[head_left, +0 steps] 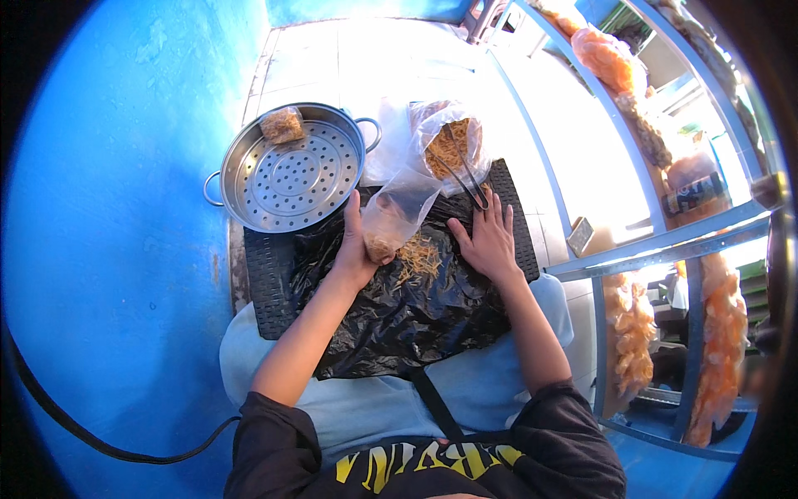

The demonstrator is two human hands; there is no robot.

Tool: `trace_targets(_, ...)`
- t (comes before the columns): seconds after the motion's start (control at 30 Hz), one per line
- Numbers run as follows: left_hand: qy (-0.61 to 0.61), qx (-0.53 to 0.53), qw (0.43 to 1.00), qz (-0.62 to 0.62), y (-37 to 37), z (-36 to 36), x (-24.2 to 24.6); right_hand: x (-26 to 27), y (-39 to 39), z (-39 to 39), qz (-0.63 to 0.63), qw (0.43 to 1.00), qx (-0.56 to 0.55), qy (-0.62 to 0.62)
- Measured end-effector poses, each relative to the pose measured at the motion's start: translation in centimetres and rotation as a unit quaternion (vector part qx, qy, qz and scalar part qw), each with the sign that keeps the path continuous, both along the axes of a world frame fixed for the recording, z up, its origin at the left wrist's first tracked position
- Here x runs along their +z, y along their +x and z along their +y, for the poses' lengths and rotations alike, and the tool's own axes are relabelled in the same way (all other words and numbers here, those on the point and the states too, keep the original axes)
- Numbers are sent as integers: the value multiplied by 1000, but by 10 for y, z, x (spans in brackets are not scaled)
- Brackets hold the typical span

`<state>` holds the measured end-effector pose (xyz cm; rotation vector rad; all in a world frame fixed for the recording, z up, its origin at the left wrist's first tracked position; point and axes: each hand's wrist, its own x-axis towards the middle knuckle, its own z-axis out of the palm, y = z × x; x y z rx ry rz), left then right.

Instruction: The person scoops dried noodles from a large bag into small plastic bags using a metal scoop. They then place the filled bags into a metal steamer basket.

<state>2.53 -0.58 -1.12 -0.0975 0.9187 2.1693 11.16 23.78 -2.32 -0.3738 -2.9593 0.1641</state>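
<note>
My left hand [360, 249] holds a small clear plastic bag [408, 203] with some snack sticks at its bottom. Beside that bag, a small heap of thin yellow-brown snack sticks [419, 259] lies on a black plastic sheet [399, 324]. My right hand [489, 240] rests flat with fingers spread on the sheet's right part, its fingertips by the handle end of metal tongs [464, 181]. The tongs lean out of a large open plastic bag [450, 150] full of the same sticks. A filled small packet [282, 125] lies in a perforated metal steamer pan [293, 181].
A black woven-pattern surface [265, 312] lies under the sheet. The blue wall [124, 218] stands close on the left. A metal rack [654, 249] with packed snacks [608, 59] rises on the right. A dark cable [124, 452] curves at lower left.
</note>
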Motion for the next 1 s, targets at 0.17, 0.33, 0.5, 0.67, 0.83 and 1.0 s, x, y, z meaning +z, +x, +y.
trace_targets(0.17,7,2,1000,0,-1,0,-9,7,7,9,-25,999,29,11)
trace_targets(0.33,-2,-17,1000,13,-4,-5,-21,1,-19,15,-10,998,55,17)
trace_targets(0.5,21,-31,999,35,-5,-6,-23,-2,-22,22,-15,1000,-12,22)
trace_targets(0.67,9,-7,1000,20,-6,-4,-24,4,3,26,-25,1000,-19,-2)
trace_targets(0.83,20,-1,1000,15,-6,-4,-26,5,-6,23,2,997,69,28)
trace_targets(1.0,30,-10,999,17,-6,-6,-25,-5,-5,-6,10,996,86,36)
